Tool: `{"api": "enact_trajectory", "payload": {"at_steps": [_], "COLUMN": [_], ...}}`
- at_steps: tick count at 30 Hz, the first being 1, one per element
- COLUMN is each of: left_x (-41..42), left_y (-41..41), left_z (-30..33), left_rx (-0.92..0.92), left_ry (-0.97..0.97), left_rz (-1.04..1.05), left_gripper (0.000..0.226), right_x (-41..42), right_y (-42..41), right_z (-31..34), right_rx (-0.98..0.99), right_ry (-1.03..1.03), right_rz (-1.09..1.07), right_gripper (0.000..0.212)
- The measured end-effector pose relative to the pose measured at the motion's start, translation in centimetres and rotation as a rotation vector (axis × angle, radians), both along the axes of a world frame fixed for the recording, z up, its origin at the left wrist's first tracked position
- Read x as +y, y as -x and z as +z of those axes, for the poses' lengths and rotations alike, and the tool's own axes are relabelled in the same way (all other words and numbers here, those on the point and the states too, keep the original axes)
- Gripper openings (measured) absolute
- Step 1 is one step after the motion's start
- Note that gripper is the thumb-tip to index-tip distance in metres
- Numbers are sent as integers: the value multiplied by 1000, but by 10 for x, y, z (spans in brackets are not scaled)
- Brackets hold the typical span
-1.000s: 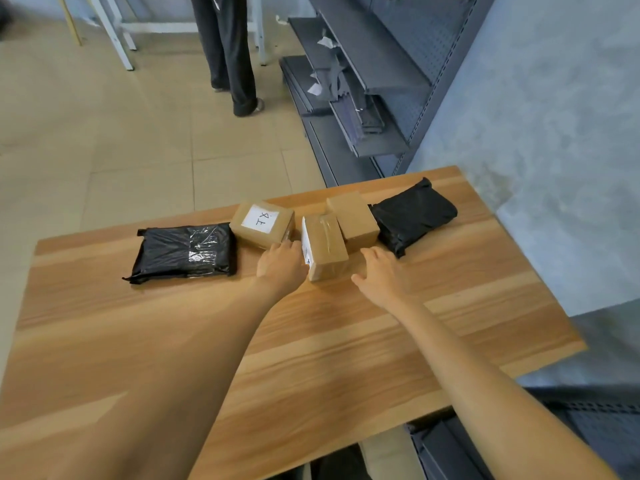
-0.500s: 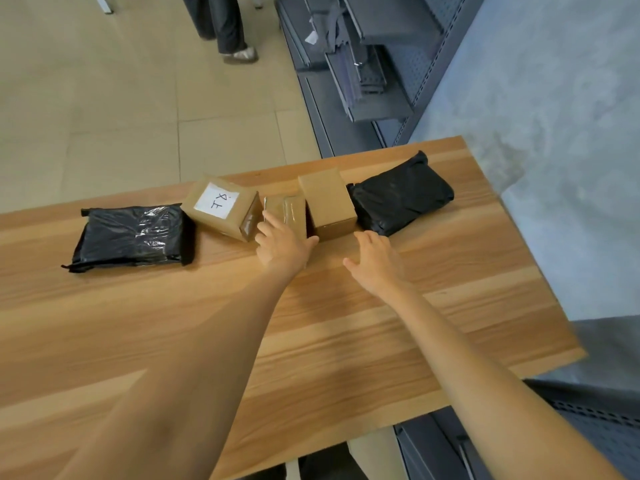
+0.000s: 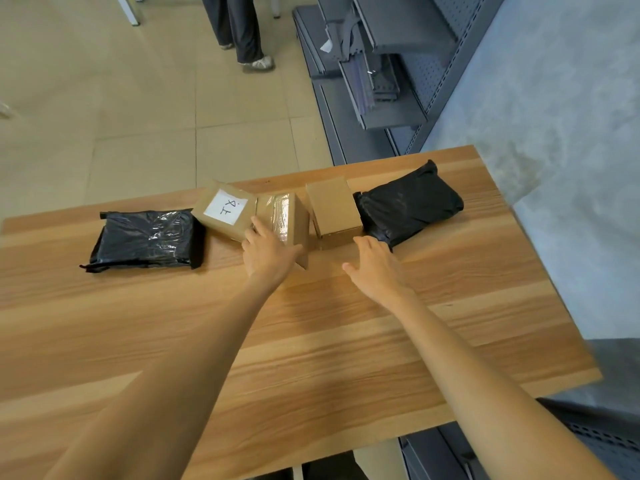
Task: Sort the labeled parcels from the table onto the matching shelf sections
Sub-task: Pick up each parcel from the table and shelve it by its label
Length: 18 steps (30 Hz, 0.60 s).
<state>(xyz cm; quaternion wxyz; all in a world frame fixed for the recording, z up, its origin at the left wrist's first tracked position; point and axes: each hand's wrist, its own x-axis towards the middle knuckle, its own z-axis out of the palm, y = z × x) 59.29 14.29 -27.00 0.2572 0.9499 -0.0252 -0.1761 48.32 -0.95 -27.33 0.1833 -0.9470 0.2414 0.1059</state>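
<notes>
On the wooden table point(image 3: 311, 341) five parcels lie in a row near the far edge. At the far left is a flat black plastic parcel point(image 3: 145, 239), shiny with clear tape on its top. Just to the right of it sits a cardboard box with a white label point(image 3: 225, 211), and handwritten marks are on the label; this box is tilted, with its right side touching the next one. The next one is a taped cardboard box point(image 3: 282, 216), with glossy tape along its top. The left hand point(image 3: 268, 252) holds this taped box: the fingers lie over its top and left side and the thumb goes around its near right corner. Right of it, with a small gap, stands a plain cardboard box point(image 3: 334, 207), and no label shows on it. The right hand point(image 3: 374, 268) is near this plain box, with the fingers stretched and relaxed, holding nothing; I cannot tell if the fingertips touch it. A second black plastic parcel point(image 3: 410, 202), more bulky, lies against the right side of the plain box. Beyond the table is a grey metal shelf unit point(image 3: 388, 64), and the legs of another person point(image 3: 239, 29) are on the tiled floor.
</notes>
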Motion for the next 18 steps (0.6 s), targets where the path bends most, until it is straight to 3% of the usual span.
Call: {"api": "enact_trajectory", "payload": {"at_steps": [6, 11, 15, 18], "left_x": [27, 49, 73, 88], "left_y": [-21, -47, -46, -43], "left_z": [53, 109, 139, 143], "left_rx": [-103, -12, 206, 295], "left_ry": [187, 489, 731, 808], "left_rz": [-12, -21, -53, -119], "left_gripper": [97, 72, 74, 82], "right_x": [16, 30, 47, 62], "right_y": [-20, -40, -55, -64], "right_z": [35, 78, 112, 135], "right_rx": [-69, -211, -417, -377], "right_ry": [8, -85, -526, -1011], "right_rz": [30, 2, -174, -283], "right_gripper": [56, 52, 55, 67]}}
